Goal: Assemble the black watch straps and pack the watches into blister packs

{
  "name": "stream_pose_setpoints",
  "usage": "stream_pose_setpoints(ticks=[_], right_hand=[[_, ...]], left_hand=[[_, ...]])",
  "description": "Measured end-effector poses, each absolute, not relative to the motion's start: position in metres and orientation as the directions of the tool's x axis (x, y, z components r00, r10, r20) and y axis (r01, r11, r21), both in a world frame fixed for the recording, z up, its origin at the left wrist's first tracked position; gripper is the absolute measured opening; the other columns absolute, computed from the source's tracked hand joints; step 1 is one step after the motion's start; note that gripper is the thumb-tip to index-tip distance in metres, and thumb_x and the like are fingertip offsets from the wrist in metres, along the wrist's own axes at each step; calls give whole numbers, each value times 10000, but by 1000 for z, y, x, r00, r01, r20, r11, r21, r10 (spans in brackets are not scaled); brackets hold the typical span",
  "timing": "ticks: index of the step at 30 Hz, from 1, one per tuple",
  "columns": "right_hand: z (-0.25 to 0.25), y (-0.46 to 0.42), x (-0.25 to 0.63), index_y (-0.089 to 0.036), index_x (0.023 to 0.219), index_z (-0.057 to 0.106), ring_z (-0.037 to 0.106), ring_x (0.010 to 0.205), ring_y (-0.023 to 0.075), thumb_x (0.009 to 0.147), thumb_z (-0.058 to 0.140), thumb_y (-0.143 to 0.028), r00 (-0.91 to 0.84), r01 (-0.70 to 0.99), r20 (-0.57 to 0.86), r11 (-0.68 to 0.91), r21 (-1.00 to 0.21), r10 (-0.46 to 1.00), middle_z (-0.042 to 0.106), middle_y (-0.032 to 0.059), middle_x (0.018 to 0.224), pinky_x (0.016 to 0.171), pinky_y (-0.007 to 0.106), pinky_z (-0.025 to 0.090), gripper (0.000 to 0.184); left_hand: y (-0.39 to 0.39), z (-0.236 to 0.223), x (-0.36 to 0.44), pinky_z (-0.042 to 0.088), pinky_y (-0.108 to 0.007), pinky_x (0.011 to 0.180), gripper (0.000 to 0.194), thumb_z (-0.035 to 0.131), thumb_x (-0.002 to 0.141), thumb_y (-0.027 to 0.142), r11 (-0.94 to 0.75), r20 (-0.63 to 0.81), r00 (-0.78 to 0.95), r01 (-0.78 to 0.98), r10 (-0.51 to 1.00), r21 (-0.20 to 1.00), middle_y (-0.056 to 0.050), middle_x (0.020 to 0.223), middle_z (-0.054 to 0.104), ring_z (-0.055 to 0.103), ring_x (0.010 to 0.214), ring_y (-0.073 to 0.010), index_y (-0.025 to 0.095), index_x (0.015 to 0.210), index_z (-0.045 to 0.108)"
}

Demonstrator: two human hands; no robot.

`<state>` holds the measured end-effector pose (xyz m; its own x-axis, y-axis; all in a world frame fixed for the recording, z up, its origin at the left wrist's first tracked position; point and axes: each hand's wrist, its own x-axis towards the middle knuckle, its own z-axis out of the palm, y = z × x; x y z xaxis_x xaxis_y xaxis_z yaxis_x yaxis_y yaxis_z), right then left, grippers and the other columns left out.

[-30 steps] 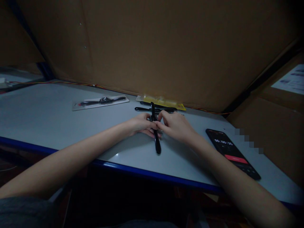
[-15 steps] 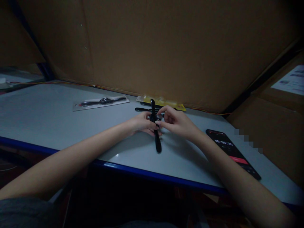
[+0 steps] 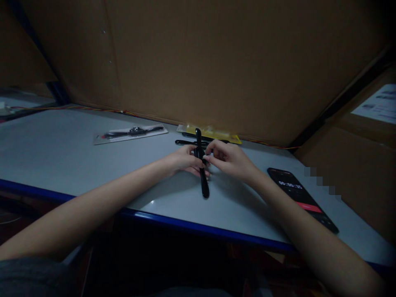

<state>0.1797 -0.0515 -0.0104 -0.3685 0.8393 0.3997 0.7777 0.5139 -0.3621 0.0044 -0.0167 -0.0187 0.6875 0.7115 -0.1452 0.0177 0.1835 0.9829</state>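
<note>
Brown cardboard (image 3: 198, 62) backs a pale grey, blue-edged desk (image 3: 77, 161). The left hand's grip (image 3: 185, 160) clasps a glossy black two-handled tool (image 3: 204, 181) about its middle, handles jutting beyond and before it; the right hand's grip (image 3: 230, 160) is bent at the tool's centre, whether pinching anything I cannot tell. Right of both grips lies a black rectangular phone (image 3: 297, 194).

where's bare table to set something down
Bare table spreads left, between the packaged tool, left forearm and blue front edge; a smaller patch lies between the held black tool and that edge. Crowded: beyond that tool, with black handles and yellow package.
</note>
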Motion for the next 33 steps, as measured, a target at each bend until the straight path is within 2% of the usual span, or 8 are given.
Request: stream_pose_setpoints(ticks=[3,7,11,15,18,23,28,33], right_hand=[[-7,-51,183,-191,911,590,441,535,110,810,585,-327,-427,808,404,542,-232,809,508,-45,578,564,252,254,169],[-7,-54,176,-185,730,562,440,538,114,855,507,-311,-418,860,424,500,-98,803,541,-19,584,614,273,263,186],[-11,-56,166,-190,669,550,450,535,132,859,470,-334,-284,929,396,352,-111,873,554,8,578,544,272,211,251],[-15,-57,160,-187,654,539,429,523,131,877,427,-320,-261,942,423,325,-86,868,541,16,571,526,275,186,283],[-16,-56,162,-190,637,520,404,504,118,884,434,-350,-242,924,423,341,-174,873,505,-4,541,519,269,191,307],[-12,-53,172,-188,601,516,444,529,114,901,401,-478,-181,768,432,401,-499,884,488,-12,541,520,254,268,433],[-8,-48,183,-196,664,538,427,448,106,862,446,-539,5,605,458,362,-709,889,436,-42,480,480,249,321,406],[-13,-31,209,-204,747,535,471,490,111,782,580,-470,100,568,489,354,-743,867,513,-31,565,474,244,369,272]], left_hand=[[-16,-21,5,555,-358,676,534,642,623,-9,199,-150,694,10,705,980,-88,814,668,697,660,-200,66,1124,473],[-16,-24,4,554,-366,693,458,682,635,39,179,-112,725,-16,680,984,-90,820,668,691,640,-181,69,1059,512],[-14,-27,4,550,-370,678,484,693,624,47,150,-89,730,-19,678,988,-78,804,667,690,646,-189,71,1074,517],[-13,-28,5,543,-360,657,500,663,634,44,133,-98,726,9,681,991,-68,759,658,680,620,-184,63,1109,511],[-14,-26,6,538,-342,647,494,629,640,34,163,-116,724,6,680,987,-67,770,656,677,617,-178,82,1116,503],[-8,-23,6,524,-277,580,276,603,716,148,262,-213,671,29,710,965,-28,720,627,633,561,-131,125,982,535],[3,-19,1,291,-176,337,228,660,732,338,73,-138,633,128,762,989,30,531,521,403,346,-43,144,794,559],[4,-10,-6,316,-194,366,459,786,610,307,-108,-72,605,256,793,961,38,537,556,431,347,-57,165,965,532]])
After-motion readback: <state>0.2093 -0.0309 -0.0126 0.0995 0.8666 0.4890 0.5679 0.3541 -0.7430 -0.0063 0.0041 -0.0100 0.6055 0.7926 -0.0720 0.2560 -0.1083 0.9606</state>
